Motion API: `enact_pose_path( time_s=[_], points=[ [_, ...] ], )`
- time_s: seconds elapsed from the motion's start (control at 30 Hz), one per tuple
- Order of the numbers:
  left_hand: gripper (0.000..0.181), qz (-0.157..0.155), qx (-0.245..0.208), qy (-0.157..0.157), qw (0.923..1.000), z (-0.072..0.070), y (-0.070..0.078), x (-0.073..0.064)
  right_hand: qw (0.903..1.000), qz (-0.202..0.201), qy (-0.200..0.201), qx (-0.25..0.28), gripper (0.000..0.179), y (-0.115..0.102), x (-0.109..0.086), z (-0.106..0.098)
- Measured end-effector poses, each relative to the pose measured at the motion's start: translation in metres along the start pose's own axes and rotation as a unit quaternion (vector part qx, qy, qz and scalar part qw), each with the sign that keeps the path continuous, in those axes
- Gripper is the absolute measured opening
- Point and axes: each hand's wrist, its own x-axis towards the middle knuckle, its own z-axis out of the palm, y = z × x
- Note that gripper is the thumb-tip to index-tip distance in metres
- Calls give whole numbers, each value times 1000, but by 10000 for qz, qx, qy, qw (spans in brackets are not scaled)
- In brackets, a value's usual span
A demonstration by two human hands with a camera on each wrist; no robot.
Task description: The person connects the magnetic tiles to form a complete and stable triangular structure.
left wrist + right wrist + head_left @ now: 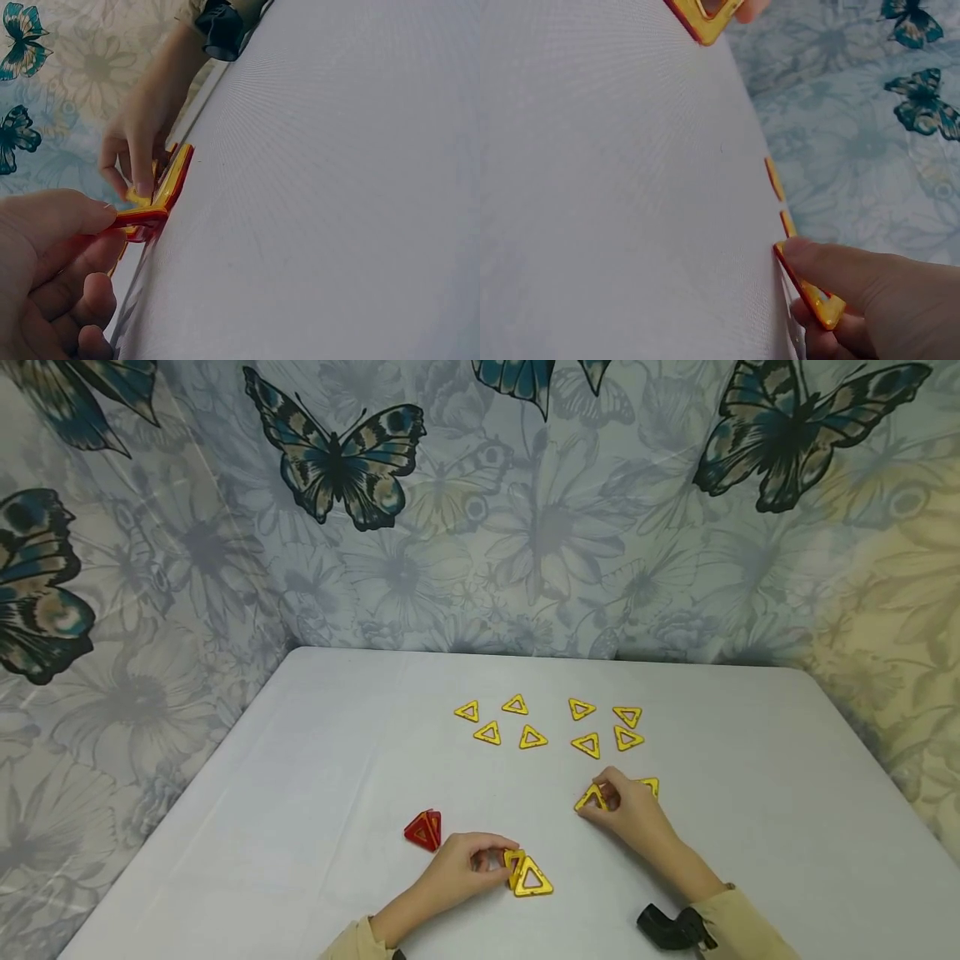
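My left hand [463, 868] pinches the edge of one yellow triangle tile [513, 856] between thumb and fingers. That tile stands against a second yellow tile [534, 891], and in the left wrist view the pair [178, 176] meets at an angle, red showing along the edges. To the right and farther back, my right hand [639, 817] pinches another hollow yellow triangle [801, 281] by thumb and fingers, close over the table. Behind this hand a further yellow triangle [656, 787] is partly hidden. A small red pyramid of triangles [421, 832] sits beyond the left hand.
Several loose yellow triangles [487, 740] lie in two groups toward the back of the white table [337, 735]. A butterfly-patterned cloth [525, 568] hangs behind the table's far edge. A black device [663, 928] is at the right cuff.
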Motion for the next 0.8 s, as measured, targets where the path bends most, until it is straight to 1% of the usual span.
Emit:
enact_pose_path(
  time_s=[0.07, 0.17, 0.27, 0.43, 0.57, 0.8],
  points=[
    [22, -13, -24, 3, 10000, -2, 8, -1, 9996, 104, 34, 269, 33, 0, -1, 0],
    [22, -53, -31, -5, 10000, -5, 20, -1, 9969, 386, -35, 682, 31, -1, -2, -2],
    [22, -122, -2, -28, 9999, -5, 23, -1, 9921, 640, -228, 1057, 25, -3, -3, -5],
    [22, -152, -49, -38, 9999, -6, 24, -1, 9860, 768, -460, 1409, 15, -8, -5, -7],
    [22, -192, -57, -44, 9998, -5, 24, -1, 9856, 712, -512, 1443, 16, -11, -5, -6],
    [22, -258, -37, -35, 9997, -5, 24, -1, 9887, 534, -634, 1247, 24, -15, -7, -2]
  ],
)
